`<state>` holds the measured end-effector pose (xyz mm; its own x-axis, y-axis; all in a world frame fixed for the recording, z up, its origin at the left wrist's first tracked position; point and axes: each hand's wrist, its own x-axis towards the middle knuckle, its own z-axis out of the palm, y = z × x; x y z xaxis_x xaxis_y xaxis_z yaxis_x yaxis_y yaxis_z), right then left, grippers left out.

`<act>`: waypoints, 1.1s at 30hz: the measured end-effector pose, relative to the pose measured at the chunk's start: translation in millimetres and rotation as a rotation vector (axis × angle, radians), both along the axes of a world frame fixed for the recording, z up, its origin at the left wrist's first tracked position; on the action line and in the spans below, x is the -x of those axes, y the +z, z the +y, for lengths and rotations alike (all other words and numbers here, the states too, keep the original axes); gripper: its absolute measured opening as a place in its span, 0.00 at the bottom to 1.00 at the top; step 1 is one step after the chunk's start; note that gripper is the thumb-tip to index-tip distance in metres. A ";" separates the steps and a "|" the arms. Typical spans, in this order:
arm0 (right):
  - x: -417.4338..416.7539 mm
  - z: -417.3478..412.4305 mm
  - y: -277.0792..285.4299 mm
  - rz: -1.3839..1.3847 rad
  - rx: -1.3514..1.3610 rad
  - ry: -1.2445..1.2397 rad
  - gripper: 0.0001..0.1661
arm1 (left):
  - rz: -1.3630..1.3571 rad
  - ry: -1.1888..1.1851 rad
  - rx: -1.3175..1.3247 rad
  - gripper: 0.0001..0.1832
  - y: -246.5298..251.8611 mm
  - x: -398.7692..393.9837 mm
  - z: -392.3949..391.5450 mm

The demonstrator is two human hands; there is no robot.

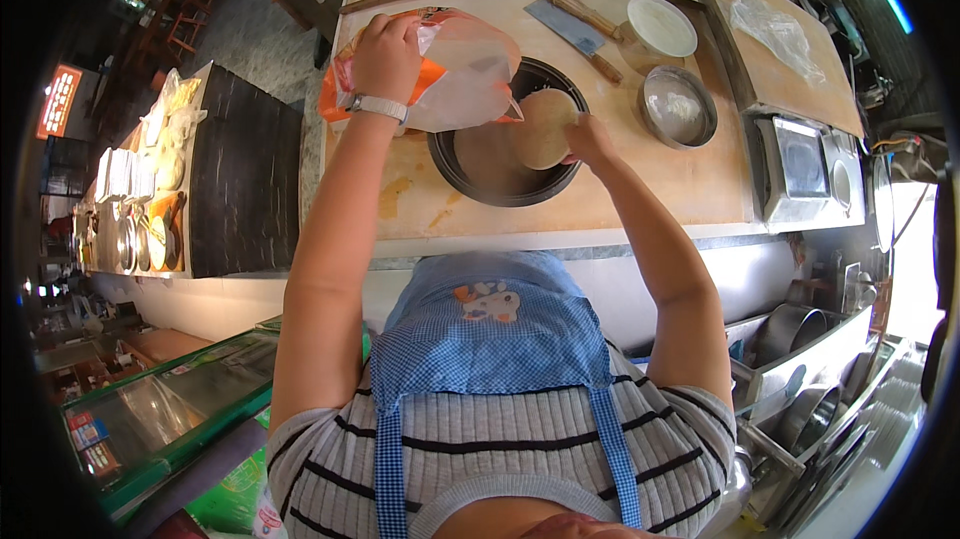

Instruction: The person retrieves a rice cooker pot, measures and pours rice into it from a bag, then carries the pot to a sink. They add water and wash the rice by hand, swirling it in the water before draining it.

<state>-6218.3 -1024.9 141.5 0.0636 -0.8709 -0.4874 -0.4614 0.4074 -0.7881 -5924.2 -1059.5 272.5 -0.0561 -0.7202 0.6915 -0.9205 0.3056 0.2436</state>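
My left hand (388,55) grips the top edge of an orange and clear plastic bag (465,74), which is tilted with its mouth over a large round black basin (506,194). In my right hand (589,140) is a round, pale bowl or scoop (546,130), held over the basin near the bag's mouth. Pale, powdery-looking material lies in the basin; the bag and bowl hide part of it. To the right stand a metal bowl (677,107) with white powder inside and a white bowl (661,26).
A cleaver (574,33) and a straw whisk brush (581,12) lie at the board's back. On the right are a raised wooden board (780,44) with a plastic sheet and a kitchen scale (799,168). A black counter (244,179) stands at the left.
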 end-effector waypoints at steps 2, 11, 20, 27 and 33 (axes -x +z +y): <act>-4.0 -8.1 -39.0 0.389 0.307 0.070 0.25 | 0.018 -0.030 -0.010 0.07 1.7 5.3 -2.0; -31.9 31.5 17.8 0.644 0.737 0.128 0.33 | 0.082 -0.030 -0.078 0.06 0.8 2.6 33.5; 32.7 52.2 18.9 -0.782 0.072 -0.452 0.29 | 0.172 -0.192 -0.162 0.03 -5.8 18.6 75.9; -32.5 62.0 65.5 -1.003 -0.223 -0.346 0.29 | 0.241 -0.178 -0.134 0.04 -12.1 10.1 87.3; -138.4 12.3 47.9 -0.709 -0.098 0.007 0.29 | 0.329 -0.130 -0.148 0.05 -5.2 -15.1 101.3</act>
<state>-6079.9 -1012.6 189.4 0.3991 -0.8239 -0.4024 0.1457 0.4902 -0.8593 -5909.1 -958.2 267.4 0.0544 -0.8152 0.5766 -0.7414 0.3538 0.5702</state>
